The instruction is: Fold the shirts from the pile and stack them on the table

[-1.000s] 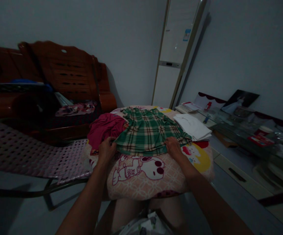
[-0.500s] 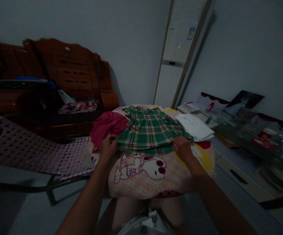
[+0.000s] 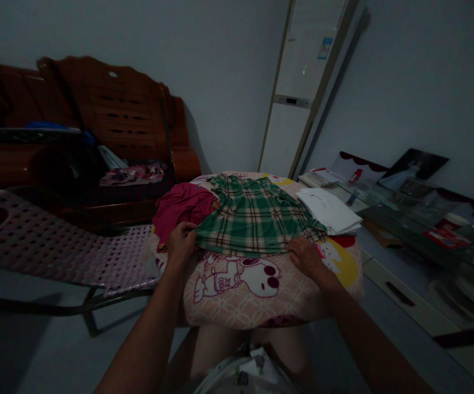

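A green plaid garment (image 3: pixel 257 213) lies spread on a table covered with a pink cartoon-print cloth (image 3: pixel 224 312). Its wide hem faces me. My left hand (image 3: pixel 181 241) pinches the hem's left corner between thumb and fingers. At the right part of the hem, my right hand (image 3: pixel 304 254) is closed on the fabric, its fingertips partly hidden. A crumpled magenta garment (image 3: pixel 183 208) sits just beyond my left hand and touches the plaid one. To the right lies a folded white cloth or garment (image 3: pixel 329 210), close to the plaid edge.
A woven pink lounge chair (image 3: pixel 76 251) stands left of the table, with a carved wooden sofa (image 3: pixel 113 109) behind it. On the right is a glass-topped cabinet (image 3: pixel 409 219) holding assorted items. A tall white air conditioner (image 3: pixel 290 126) stands at the back wall.
The front hem now lies flatter and straighter, with its lower layer no longer showing beneath. My right hand has shifted slightly down; my left hand stays at its corner. The view has tilted slightly.
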`<state>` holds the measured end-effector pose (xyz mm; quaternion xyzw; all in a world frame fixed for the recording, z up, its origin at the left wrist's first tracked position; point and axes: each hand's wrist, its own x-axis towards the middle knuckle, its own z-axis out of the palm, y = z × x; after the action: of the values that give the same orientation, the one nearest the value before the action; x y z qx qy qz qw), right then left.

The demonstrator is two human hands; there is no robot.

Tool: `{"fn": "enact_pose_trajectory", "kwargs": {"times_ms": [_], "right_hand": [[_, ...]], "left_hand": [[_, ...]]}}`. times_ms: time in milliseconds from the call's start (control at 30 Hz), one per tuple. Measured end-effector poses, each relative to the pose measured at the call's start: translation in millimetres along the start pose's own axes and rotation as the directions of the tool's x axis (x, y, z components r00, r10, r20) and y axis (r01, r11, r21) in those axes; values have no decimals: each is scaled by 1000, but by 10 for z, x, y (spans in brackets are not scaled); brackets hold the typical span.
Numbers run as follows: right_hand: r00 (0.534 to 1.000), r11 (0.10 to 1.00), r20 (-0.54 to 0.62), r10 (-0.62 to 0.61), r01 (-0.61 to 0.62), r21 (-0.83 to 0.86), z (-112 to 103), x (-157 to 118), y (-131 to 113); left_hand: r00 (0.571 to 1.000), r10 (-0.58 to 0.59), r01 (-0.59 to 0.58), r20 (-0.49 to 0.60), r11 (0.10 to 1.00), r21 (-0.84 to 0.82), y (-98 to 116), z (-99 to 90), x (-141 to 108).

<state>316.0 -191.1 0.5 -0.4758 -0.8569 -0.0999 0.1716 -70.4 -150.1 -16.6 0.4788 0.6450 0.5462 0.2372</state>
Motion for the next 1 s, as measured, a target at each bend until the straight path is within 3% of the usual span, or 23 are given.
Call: {"fn": "enact_pose_trajectory", "kwargs": {"times_ms": [67,267,500,600,767,833,1000], "right_hand": [[1000,1000,-5,20,-20,1,30,-12,6],[973,980,-162,167,-181,-77,49,41,14],[908,899,-80,412,-419,-125,67,64,-71],[928,930,-77,364,-367,-28,86,40,-126],[996,990,-59,71,-63,126,99,20,-213],[998,996,6,59,-59,73,85,16,-222],[974,975,92,209,-201,-93,31,-11,-134]], "left_hand": [[1000,10,-11,21,1000,15,22,-7,-12],[999,3,-5,54,999,44,60,-14,-30],[998,-21,18,58,998,53,165,-35,-70],[998,-28,23,65,996,85,173,-42,-68],[997,-1,-4,77,997,71,66,-23,-22],[997,10,-16,77,997,75,29,-18,-10],[998,19,-24,64,996,85,15,-21,-10]]}}
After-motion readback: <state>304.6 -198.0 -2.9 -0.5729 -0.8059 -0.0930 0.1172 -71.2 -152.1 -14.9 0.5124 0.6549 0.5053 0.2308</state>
